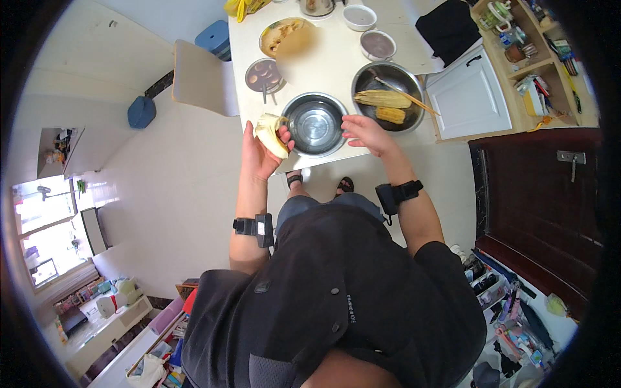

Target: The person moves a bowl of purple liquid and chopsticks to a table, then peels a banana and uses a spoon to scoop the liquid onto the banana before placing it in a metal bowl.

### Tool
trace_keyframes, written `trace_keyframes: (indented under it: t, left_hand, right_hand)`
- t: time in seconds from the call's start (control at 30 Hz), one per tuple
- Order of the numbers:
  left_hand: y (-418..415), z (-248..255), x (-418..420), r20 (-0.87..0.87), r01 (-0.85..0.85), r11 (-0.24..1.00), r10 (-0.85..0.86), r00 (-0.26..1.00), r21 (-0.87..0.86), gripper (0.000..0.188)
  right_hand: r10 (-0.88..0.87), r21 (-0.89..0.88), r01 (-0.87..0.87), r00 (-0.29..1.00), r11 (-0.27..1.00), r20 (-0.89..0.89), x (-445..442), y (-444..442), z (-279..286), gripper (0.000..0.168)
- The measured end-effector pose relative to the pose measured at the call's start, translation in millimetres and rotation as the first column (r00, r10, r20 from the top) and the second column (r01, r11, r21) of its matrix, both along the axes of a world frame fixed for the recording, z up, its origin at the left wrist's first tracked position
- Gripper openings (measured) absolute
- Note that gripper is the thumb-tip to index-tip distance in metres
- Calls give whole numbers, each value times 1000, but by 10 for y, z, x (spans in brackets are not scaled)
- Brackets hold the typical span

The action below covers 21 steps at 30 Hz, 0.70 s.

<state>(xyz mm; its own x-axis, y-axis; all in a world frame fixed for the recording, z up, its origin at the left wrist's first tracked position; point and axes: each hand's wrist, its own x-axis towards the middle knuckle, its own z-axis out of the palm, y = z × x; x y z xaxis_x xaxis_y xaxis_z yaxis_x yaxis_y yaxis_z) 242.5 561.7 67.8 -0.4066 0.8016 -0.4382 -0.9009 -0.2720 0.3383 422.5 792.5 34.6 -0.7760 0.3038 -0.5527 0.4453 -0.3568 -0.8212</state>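
My left hand is palm up at the near left edge of the table, its fingers curled around a pale yellow thing that looks like a partly peeled banana. Just right of it stands a round steel basin with a shiny bottom. Over that basin's right rim hovers my right hand, fingers apart and holding nothing. Beyond it, a second steel basin contains a cob in its husk, a shorter yellow corn piece and chopsticks, whose ends stick out over the rim.
Farther back on the table are a bowl of purplish food with slices, a plate of food, another purplish bowl and a white bowl. A blurred patch covers part of the tabletop. A chair stands left.
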Motion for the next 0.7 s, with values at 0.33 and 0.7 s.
trace_keyframes:
  t: [0.33, 0.7]
  left_hand:
    - [407, 73, 335, -11, 29, 998, -29, 1000, -49, 63]
    - [618, 35, 289, -138, 129, 991, -134, 981, -40, 60]
  right_hand:
    - [62, 36, -60, 997, 998, -55, 288, 53, 175, 52]
    - [46, 74, -45, 999, 996, -13, 457, 98, 241, 48]
